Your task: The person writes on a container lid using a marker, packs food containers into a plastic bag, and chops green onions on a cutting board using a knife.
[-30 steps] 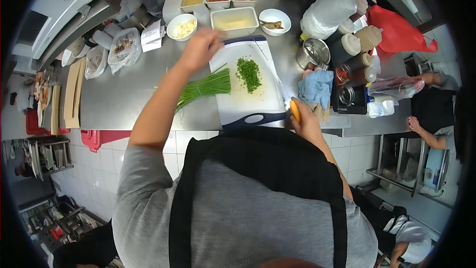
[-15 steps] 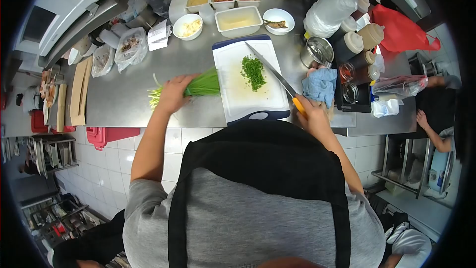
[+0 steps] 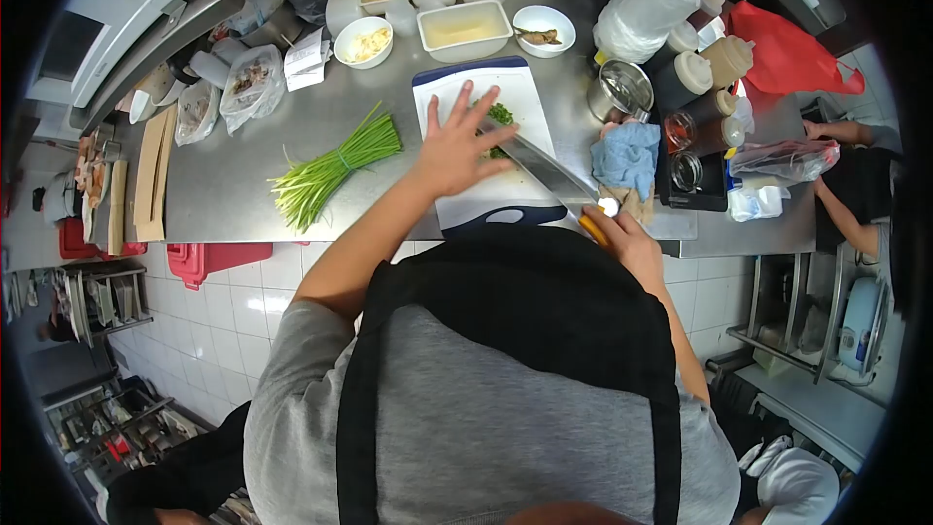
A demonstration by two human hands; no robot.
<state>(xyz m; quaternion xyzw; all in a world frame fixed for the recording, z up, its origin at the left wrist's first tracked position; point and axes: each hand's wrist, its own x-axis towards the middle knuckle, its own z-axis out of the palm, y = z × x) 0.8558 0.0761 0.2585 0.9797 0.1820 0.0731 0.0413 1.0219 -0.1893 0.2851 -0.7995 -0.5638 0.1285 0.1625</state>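
Left hand (image 3: pixel 457 148) splayed, released, over cutting board (image 3: pixel 530 107); right hand (image 3: pixel 630 241) grips knife (image 3: pixel 546 171) at board's four o'clock; green stalk bundle (image 3: pixel 338 167) lies at nine.

Steel counter (image 3: pixel 224 190), back edge crowded.
3 white tubs (image 3: pixel 434 1) in a row; wider tub (image 3: pixel 466 48) in front, between 2 white bowls (image 3: pixel 365 64). Right: steel pot (image 3: pixel 602 101), blue cloth (image 3: pixel 625 156) just beside, squeeze bottles (image 3: pixel 692 75), red bag (image 3: pixel 779 51). Left: clear bags (image 3: pixel 243 109), paper slips (image 3: pixel 306 63), cardboard strips (image 3: pixel 154 175).
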